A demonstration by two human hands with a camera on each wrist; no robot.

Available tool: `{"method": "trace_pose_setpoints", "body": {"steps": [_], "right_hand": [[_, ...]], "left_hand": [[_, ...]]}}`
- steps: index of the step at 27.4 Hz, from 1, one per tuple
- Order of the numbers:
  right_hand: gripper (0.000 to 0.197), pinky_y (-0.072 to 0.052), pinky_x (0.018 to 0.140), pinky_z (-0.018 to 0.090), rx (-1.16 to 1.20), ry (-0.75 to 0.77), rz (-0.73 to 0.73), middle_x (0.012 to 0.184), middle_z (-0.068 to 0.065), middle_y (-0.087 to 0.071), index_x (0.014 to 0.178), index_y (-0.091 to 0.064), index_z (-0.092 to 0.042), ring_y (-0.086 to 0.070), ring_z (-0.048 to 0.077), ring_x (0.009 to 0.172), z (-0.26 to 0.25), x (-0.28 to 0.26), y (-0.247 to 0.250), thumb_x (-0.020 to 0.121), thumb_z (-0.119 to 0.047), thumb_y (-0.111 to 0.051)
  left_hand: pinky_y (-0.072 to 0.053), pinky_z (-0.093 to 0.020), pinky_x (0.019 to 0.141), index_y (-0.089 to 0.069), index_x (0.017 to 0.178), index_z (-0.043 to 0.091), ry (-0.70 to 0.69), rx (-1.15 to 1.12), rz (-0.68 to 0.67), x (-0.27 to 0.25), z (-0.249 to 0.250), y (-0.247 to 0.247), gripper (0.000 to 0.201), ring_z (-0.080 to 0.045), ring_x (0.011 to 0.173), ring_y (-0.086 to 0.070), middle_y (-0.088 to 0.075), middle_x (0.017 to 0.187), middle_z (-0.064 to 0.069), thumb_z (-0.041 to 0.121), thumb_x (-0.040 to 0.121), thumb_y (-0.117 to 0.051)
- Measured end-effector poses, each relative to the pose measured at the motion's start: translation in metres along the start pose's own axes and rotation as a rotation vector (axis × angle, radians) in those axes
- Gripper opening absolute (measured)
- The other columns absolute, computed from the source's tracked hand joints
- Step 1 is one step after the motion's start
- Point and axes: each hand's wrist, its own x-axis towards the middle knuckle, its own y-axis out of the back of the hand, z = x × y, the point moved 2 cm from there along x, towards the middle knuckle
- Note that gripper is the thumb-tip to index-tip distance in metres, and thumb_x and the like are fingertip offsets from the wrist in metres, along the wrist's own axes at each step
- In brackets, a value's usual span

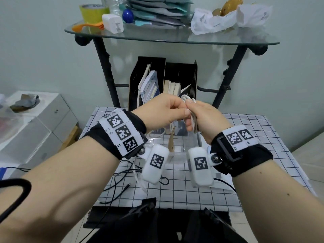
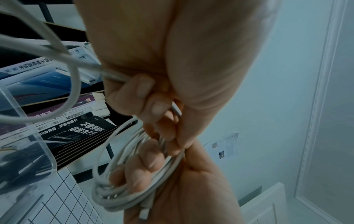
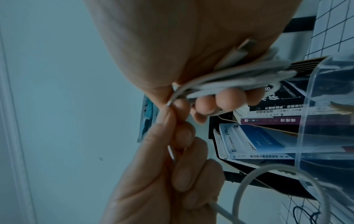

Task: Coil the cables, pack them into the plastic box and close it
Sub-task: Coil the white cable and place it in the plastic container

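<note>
Above the clear plastic box (image 1: 177, 156) I hold a white cable coil (image 1: 194, 124) in both hands. My right hand (image 1: 191, 116) grips the coil's several loops (image 2: 118, 191), fingers through the middle; a plug (image 3: 243, 48) lies against its palm. My left hand (image 1: 177, 109) pinches the loose strand (image 2: 113, 75) beside the coil, fingers curled round it. The free end (image 1: 139, 179) trails down past my left wrist to the table. In the right wrist view the coil (image 3: 239, 78) sits next to the box wall (image 3: 316, 106). Thin black cables (image 1: 121, 179) lie loose on the checkered table (image 1: 245, 172).
Black file holders (image 1: 149, 67) with books stand right behind the box. A glass shelf (image 1: 157, 36) on black legs above carries a white charger (image 1: 113, 22), tape and papers. White cartons (image 1: 43, 120) sit to the left. The table's front edge lies near my body.
</note>
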Motion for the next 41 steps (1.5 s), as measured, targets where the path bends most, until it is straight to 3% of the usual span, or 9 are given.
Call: {"method": "trace_pose_setpoints", "body": {"steps": [8, 12, 15, 19, 22, 25, 28, 33, 41], "right_hand": [[0.054, -0.032, 0.049, 0.029, 0.002, -0.022, -0.219, 0.046, 0.003, -0.042, 0.061, -0.066, -0.026, -0.036, 0.018, 0.042, -0.002, -0.009, -0.004, 0.092, -0.06, -0.04], [0.051, -0.026, 0.044, 0.024, 0.055, -0.03, -0.275, 0.04, -0.001, -0.037, 0.073, -0.058, -0.008, -0.03, 0.014, 0.034, 0.003, -0.013, -0.003, 0.083, -0.058, -0.054], [0.045, -0.021, 0.038, 0.017, 0.141, -0.051, -0.321, 0.036, -0.003, -0.032, 0.07, -0.054, -0.007, -0.024, 0.009, 0.028, 0.006, -0.017, -0.004, 0.081, -0.051, -0.056], [0.042, -0.01, 0.049, 0.036, 0.278, -0.091, -0.381, 0.035, -0.004, -0.028, 0.07, -0.054, -0.009, -0.02, 0.009, 0.028, 0.008, -0.018, -0.005, 0.085, -0.048, -0.056], [0.039, -0.005, 0.057, 0.045, 0.365, -0.117, -0.368, 0.036, -0.003, -0.027, 0.072, -0.054, -0.007, -0.018, 0.01, 0.029, 0.004, -0.02, -0.003, 0.088, -0.042, -0.051], [0.041, -0.004, 0.059, 0.045, 0.414, -0.131, -0.341, 0.037, -0.003, -0.027, 0.071, -0.054, -0.007, -0.018, 0.01, 0.03, 0.002, -0.02, -0.001, 0.096, -0.038, -0.044], [0.042, -0.005, 0.059, 0.044, 0.423, -0.141, -0.333, 0.038, -0.003, -0.027, 0.071, -0.054, -0.008, -0.017, 0.011, 0.032, 0.003, -0.02, 0.0, 0.099, -0.037, -0.042], [0.043, -0.007, 0.058, 0.04, 0.424, -0.145, -0.324, 0.039, -0.002, -0.026, 0.072, -0.055, -0.008, -0.017, 0.012, 0.033, 0.004, -0.018, 0.0, 0.099, -0.039, -0.043], [0.04, -0.008, 0.06, 0.038, 0.469, -0.13, -0.167, 0.04, -0.002, -0.026, 0.072, -0.052, -0.01, -0.017, 0.012, 0.032, 0.002, -0.009, 0.012, 0.099, -0.039, -0.044]], "left_hand": [[-0.035, -0.006, 0.046, -0.063, 0.09, -0.001, 0.007, -0.049, 0.072, 0.002, -0.004, 0.003, 0.011, 0.003, 0.045, -0.043, -0.051, 0.064, 0.001, 0.007, 0.085, -0.068], [-0.038, -0.009, 0.048, -0.064, 0.092, 0.005, -0.012, -0.028, 0.055, -0.001, -0.002, 0.007, 0.007, 0.002, 0.049, -0.043, -0.054, 0.069, -0.002, 0.004, 0.085, -0.064], [-0.04, -0.009, 0.049, -0.065, 0.091, 0.007, -0.007, -0.06, 0.078, 0.001, -0.004, 0.012, 0.01, 0.002, 0.05, -0.046, -0.055, 0.068, 0.002, 0.001, 0.083, -0.066], [-0.041, -0.01, 0.05, -0.067, 0.094, 0.006, -0.014, -0.111, 0.12, 0.002, -0.011, 0.016, 0.012, 0.002, 0.051, -0.049, -0.058, 0.068, 0.002, 0.011, 0.084, -0.07], [-0.042, -0.013, 0.052, -0.068, 0.1, 0.004, -0.002, -0.158, 0.125, 0.001, -0.016, 0.016, 0.018, -0.001, 0.053, -0.052, -0.062, 0.069, 0.002, 0.017, 0.089, -0.064], [-0.045, -0.032, 0.067, -0.069, 0.102, 0.008, 0.035, -0.246, 0.108, 0.001, -0.023, 0.016, 0.019, -0.023, 0.07, -0.054, -0.064, 0.08, -0.011, 0.021, 0.093, -0.058], [-0.044, -0.044, 0.077, -0.067, 0.108, 0.005, 0.052, -0.313, 0.091, 0.002, -0.028, 0.014, 0.024, -0.03, 0.082, -0.051, -0.061, 0.093, -0.022, 0.021, 0.094, -0.055], [-0.043, -0.027, 0.062, -0.066, 0.109, 0.005, 0.062, -0.29, 0.084, 0.003, -0.029, 0.013, 0.024, -0.026, 0.072, -0.049, -0.059, 0.088, -0.021, 0.018, 0.097, -0.05], [-0.051, -0.029, 0.077, -0.067, 0.099, 0.003, 0.184, -0.216, 0.034, -0.001, -0.044, 0.017, 0.041, -0.017, 0.071, -0.057, -0.065, 0.081, -0.008, 0.032, 0.101, -0.038]]}}
